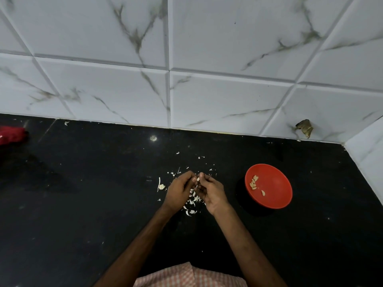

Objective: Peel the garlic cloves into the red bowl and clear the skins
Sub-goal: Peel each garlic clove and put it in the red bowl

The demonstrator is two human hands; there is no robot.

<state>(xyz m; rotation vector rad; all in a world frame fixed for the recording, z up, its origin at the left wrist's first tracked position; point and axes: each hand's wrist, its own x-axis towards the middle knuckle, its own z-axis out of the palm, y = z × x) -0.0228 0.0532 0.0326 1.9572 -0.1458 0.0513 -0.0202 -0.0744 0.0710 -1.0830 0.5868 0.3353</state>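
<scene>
While we peel, counter: black, bearing the bowl.
Bowl: red, peeled cloves inside.
Hands: left hand and right hand meet left of the bowl, fingers curled, both pinching one clove.
Skins: scattered under our hands, left of the bowl.
Clove: between our fingertips, axis too small to tell; bowl lies rightward, our right hand nearer.

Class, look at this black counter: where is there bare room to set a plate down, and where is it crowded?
Bare: the wide counter stretch between the red cloth and the left hand; the patch nearer than the red bowl, right of the right hand. Crowded: garlic skins litter the middle under both hands, which pinch a garlic clove.
</scene>
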